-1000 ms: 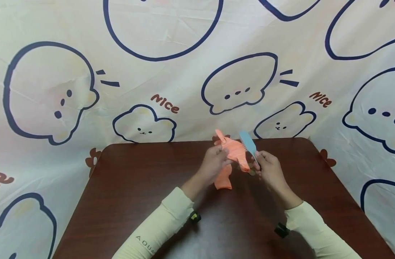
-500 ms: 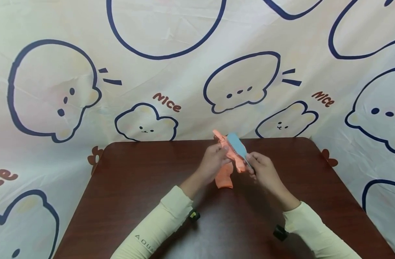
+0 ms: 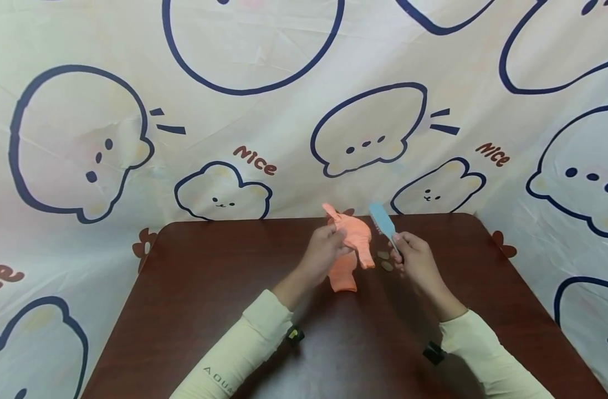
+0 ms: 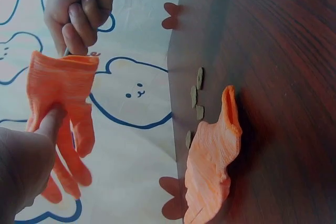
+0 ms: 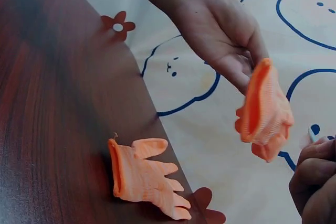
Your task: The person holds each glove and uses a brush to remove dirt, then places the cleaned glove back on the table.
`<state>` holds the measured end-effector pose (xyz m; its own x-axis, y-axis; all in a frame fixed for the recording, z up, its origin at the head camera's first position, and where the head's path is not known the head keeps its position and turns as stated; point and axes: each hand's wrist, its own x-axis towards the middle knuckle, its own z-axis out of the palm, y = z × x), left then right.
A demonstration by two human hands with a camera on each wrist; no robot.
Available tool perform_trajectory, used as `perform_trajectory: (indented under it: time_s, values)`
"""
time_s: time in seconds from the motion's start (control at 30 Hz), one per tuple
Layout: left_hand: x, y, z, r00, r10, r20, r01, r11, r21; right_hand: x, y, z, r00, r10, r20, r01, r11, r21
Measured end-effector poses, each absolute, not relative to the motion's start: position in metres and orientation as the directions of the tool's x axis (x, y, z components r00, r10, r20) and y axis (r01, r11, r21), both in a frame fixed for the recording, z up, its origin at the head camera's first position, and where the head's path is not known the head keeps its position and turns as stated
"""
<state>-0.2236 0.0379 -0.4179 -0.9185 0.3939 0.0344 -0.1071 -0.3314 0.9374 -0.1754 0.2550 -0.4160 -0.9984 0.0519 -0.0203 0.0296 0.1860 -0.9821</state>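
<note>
My left hand [image 3: 323, 245] pinches an orange knit glove [image 3: 354, 228], held up over the far part of the table. In the left wrist view this glove [image 4: 60, 85] has its cuff upward and its fingers hanging, with my thumb pressed on its palm. To its right, my right hand [image 3: 414, 256] grips the handle of a light-blue brush [image 3: 382, 220], bristles facing the glove and a small gap between them. The glove hides the brush head in the left wrist view. Below lies a second orange glove [image 5: 144, 177], flat on the table with its cuff toward me.
Several small flat brownish pieces [image 4: 200, 78] lie on the dark wooden table [image 3: 209, 288] near the second glove. A pale cloth [image 3: 284, 122] printed with cartoon outlines hangs behind the table and along its sides.
My right hand brought the brush left onto the held glove, then drew it back right, off the glove. The held glove has shifted slightly left. The second glove stays put.
</note>
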Motion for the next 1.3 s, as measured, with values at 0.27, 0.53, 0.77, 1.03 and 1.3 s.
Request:
perform_trajectory:
  time_s: [0.27,0.53,0.77,1.03,1.3]
  values:
    - [-0.226,0.037,-0.422,-0.900,0.434,0.041,-0.120,-0.337,0.934,-0.166,0.241,-0.412,-0.994,-0.098,-0.054,0.031,0.221,-0.975]
    - [-0.225,0.034,-0.421,-0.913,0.409,-0.003,-0.141,-0.307,0.941,-0.172,0.242,-0.420,-0.999,-0.043,-0.001,-0.012,0.286,-0.958]
    - [-0.228,0.028,-0.421,-0.926,0.378,0.009,-0.116,-0.306,0.945,-0.177,0.254,-0.424,-0.999,0.043,-0.009,0.020,0.263,-0.965]
    - [-0.232,0.020,-0.426,-0.911,0.412,0.012,-0.125,-0.303,0.945,-0.171,0.242,-0.421,-0.996,-0.076,-0.037,0.023,0.181,-0.983]
    - [-0.226,0.018,-0.423,-0.873,0.486,0.034,-0.141,-0.318,0.938,-0.166,0.222,-0.419,-0.991,-0.106,-0.080,0.053,0.232,-0.971]
